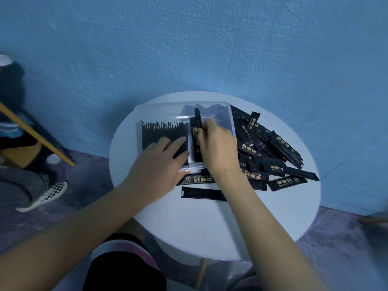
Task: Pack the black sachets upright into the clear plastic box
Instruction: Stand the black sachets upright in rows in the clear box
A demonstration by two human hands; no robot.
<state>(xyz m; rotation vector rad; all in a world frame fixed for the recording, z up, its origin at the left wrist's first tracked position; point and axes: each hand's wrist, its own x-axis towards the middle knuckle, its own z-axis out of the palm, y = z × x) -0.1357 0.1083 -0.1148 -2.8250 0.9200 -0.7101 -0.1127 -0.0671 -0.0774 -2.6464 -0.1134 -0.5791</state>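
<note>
At frame centre, the row [163, 134] of sachets stands in the left part of the box [231, 122]. The left hand [159, 164] lays straight fingers on it, likely to stop it toppling. The right hand [220, 148] pinches one sachet [197, 143] into the gap alongside. A loose pile [273, 148] waits at right on the table [189, 227].

A single head-worn view; from above the table's [189, 227] near edge it looks forward and down, close in, onto the clear plastic box [165, 104]; blue wall [189, 49] behind the far edge.
</note>
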